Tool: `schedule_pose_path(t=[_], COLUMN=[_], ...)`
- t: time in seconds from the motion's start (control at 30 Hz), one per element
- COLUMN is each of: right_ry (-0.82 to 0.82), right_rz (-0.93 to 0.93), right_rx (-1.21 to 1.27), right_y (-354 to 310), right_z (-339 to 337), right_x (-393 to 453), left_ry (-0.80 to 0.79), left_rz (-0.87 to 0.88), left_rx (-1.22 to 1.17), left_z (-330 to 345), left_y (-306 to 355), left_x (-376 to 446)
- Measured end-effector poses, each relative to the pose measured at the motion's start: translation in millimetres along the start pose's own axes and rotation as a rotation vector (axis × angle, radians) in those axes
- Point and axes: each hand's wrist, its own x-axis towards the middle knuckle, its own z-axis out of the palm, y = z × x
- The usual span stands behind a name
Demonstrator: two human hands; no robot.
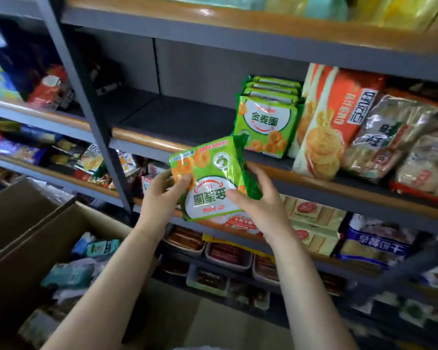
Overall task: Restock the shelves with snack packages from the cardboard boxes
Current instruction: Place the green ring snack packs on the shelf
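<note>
Both hands held one green snack package [211, 180] at the centre of the frame, just in front of and slightly below the edge of the middle shelf [177, 117]. The left hand [162, 195] pinched its left edge, thumb across the printed face, and the right hand [257, 198] curled round its right edge. The print on it read upside down, and the pack was tilted.

To do this step well, the pack probably wanted turning upright so that its face matched the row of identical green packages [266, 122] already standing on that shelf, right of centre. It could then be set down just left of them, where the dark shelf board lay bare. Keeping a grip on both edges during the turn would likely stop the slick film from slipping.

An open cardboard box [28, 238] sat at the lower left with more wrapped goods inside. To the right of the green row leaned an orange biscuit bag [326, 122], touching it, so there seemed no room on that side. A grey upright post [86, 97] crossed the left of the frame, well clear of the bare shelf space.
</note>
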Motion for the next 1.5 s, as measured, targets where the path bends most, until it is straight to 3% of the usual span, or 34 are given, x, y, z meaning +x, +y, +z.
schedule_pose_path(t=[0.1, 0.27, 0.43, 0.6, 0.73, 0.8, 0.87, 1.0, 1.23, 1.5], right_ry=[0.121, 0.161, 0.162, 0.222, 0.115, 0.125, 0.242, 0.405, 0.65, 0.559], right_rz=[-0.028, -0.039, -0.028, -0.013, 0.051, 0.027, -0.036, -0.153, -0.278, -0.228], right_rx=[0.061, 0.142, 0.108, 0.063, 0.056, 0.022, -0.009, -0.146, -0.656, -0.671], right_y=[-9, -30, -45, -48, -51, -47, -47, -56, -75, -46], right_z=[-28, -38, -34, -32, -11, 0, 1, -21, -47, -49], right_x=[-4, 5, 15, 21, 24, 28, 30, 37, 67, 75], left_ry=[-0.085, -0.494, -0.337, -0.13, -0.088, -0.16, -0.253, -0.344, -0.299, -0.336], left_rz=[0.07, 0.076, 0.042, -0.045, -0.033, -0.028, -0.001, 0.168, 0.567, 0.467], left_rx=[0.096, 0.098, -0.078, -0.415, -0.471, -0.441, -0.367, -0.107, 0.367, 0.434], left_z=[13, 37, 48, 37, 38, 44, 46, 43, 79, 90], left_y=[12, 42, 52, 63, 67, 64, 62, 69, 75, 49], left_x=[8, 15, 32, 58, 70, 68, 68, 78, 114, 123])
